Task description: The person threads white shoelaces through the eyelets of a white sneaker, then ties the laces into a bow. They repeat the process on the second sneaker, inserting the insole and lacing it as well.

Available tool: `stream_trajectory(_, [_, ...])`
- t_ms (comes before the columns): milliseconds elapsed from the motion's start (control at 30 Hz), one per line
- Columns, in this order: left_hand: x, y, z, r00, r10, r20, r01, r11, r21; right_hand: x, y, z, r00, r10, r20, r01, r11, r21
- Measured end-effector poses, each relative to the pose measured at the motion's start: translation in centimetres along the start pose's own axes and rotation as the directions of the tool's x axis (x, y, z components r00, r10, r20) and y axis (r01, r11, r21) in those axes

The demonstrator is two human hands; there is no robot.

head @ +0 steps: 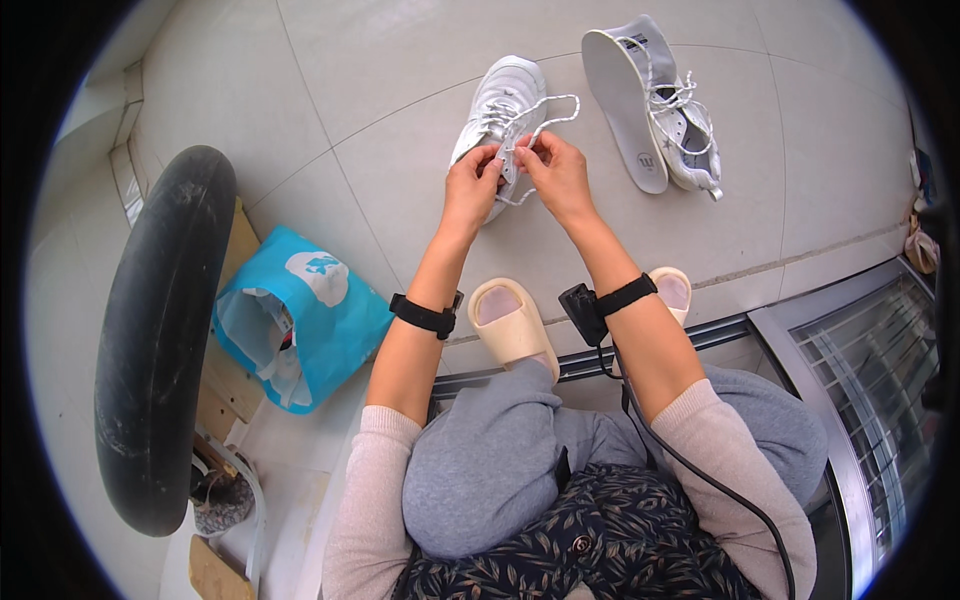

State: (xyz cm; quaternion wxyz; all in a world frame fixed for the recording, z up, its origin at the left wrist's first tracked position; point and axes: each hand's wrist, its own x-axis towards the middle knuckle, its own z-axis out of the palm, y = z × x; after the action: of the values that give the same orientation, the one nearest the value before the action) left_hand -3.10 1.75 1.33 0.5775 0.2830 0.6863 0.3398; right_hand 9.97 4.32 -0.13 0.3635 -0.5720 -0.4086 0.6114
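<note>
A white sneaker (501, 97) rests on the tiled floor with its toe pointing away from me. Its upper eyelets are partly unlaced, and a white flecked shoelace (568, 105) loops out to the right. My left hand (474, 186) pinches the sneaker's eyelet edge near the tongue. Across from it, my right hand (556, 169) pinches the shoelace close to the eyelets. A second lace end curls beneath my hands. To the right lies the other white sneaker (694, 142), its lace tangled on top, with a grey insole (616, 105) leaning against it.
At left are a blue bag (337, 337) with things inside and a black inner tube (161, 345). My feet wear cream slippers (517, 330) beside a metal door track (712, 335). A framed glass panel (877, 375) is at right. A cable (705, 469) runs along my right arm.
</note>
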Motion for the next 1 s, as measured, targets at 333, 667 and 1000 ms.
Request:
stream_trajectory(333, [0.4,-0.3,-0.7,0.996,-0.029,0.084,0.038,0.994,-0.104,0.7,-0.4,0.2,0.962,-0.266,0.055,0.262,0.856,-0.445])
stream_trajectory(667, [0.1,1.0,0.0,0.910,0.411,0.053,-0.369,0.744,0.557,0.4,0.4,0.1,0.999,0.030,0.039,-0.021,0.976,-0.215])
stream_trajectory(1000, [-2.6,1.6,-3.8,0.809,0.583,0.068,-0.359,0.399,0.844,-1.8,-1.9,-0.3,0.996,-0.056,0.063,0.083,0.739,-0.669])
